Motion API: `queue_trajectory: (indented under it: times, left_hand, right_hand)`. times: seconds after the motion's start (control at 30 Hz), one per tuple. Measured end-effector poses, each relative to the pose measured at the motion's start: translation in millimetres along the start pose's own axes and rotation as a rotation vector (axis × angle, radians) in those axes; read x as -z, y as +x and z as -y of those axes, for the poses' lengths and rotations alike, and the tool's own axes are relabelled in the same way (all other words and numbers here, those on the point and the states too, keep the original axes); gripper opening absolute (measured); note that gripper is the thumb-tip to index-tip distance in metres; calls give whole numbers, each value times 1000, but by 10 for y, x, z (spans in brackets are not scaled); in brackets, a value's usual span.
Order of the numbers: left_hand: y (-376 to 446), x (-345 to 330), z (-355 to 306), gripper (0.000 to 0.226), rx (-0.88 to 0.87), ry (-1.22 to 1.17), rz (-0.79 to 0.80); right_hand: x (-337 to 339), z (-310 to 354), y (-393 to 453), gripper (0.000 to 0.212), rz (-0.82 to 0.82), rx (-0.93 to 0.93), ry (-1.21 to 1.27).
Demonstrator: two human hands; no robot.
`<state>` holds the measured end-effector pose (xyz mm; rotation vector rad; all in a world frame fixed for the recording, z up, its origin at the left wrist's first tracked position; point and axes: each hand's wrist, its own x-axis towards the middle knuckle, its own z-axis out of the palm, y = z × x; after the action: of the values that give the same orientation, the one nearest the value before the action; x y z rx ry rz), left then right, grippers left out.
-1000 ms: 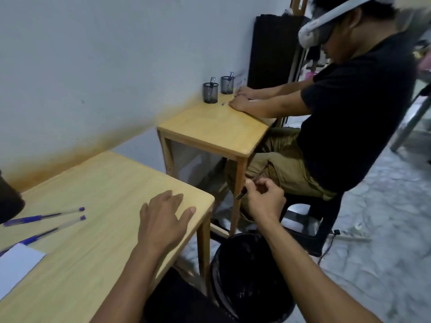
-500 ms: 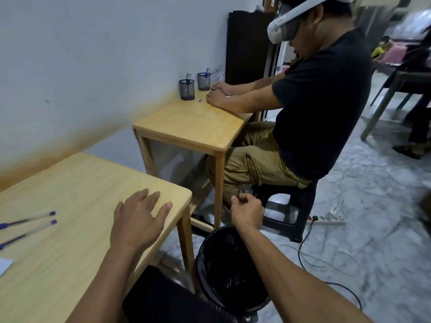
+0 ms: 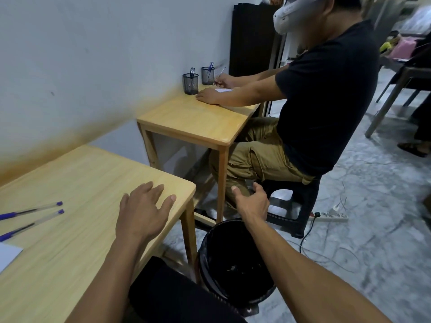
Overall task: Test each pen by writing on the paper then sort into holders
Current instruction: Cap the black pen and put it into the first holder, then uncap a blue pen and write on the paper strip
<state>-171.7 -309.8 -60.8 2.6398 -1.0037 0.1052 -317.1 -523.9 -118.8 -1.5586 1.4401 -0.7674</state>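
Two clear pens with blue caps [image 3: 32, 209] [image 3: 31, 226] lie side by side at the left of my wooden table [image 3: 77, 178]. A corner of white paper [image 3: 8, 254] shows at the left edge. My left hand [image 3: 142, 212] rests flat on the table near its right corner, fingers spread, holding nothing. My right hand [image 3: 251, 201] hangs in the air above a black bin [image 3: 233, 262], fingers apart and empty. My own pen holders are out of view.
The black bin stands on the floor beside my table's leg. A person in a black shirt [image 3: 326, 94] sits on a black stool at a second wooden table [image 3: 196, 120] with two mesh pen holders [image 3: 190, 83] [image 3: 207, 75]. A power strip [image 3: 331, 215] and cables lie on the floor.
My right hand held a small dark pen over the bin; now its fingers are apart and the pen is gone from it. The view has swung a little to the right.
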Motion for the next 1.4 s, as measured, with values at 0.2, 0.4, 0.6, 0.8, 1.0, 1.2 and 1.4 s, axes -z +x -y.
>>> queue_trajectory:
  times: [0.2,0.4,0.6,0.8,1.0,1.2,1.4]
  left_hand:
    - [-1,0,-14,60,8,0,0]
    - [-16,46,-30,58,38,-39,15]
    - [-173,366,36,44,143,-350,-47]
    - [-591,844,438,38,173,-369,-213]
    - [-1204,1248,1059,33,350,-280,-439]
    - [-1875,1371,1681,44,696,-147,-531]
    - [-2200,1262,1944,60,835,-59,-436]
  right_hand:
    - [11,48,2,86,16,3,9]
    - [29,215,-62,68,38,22,32]
    - [-110,814,-561,15,257,216,253]
    - [-305,1435,-1390,3,657,520,344]
    - [-887,1716,-2068,2,870,884,254]
    - [-1701,1830,-2435,26,952,1155,-213]
    - [-2079,1787,-2568,28,797,1513,-605]
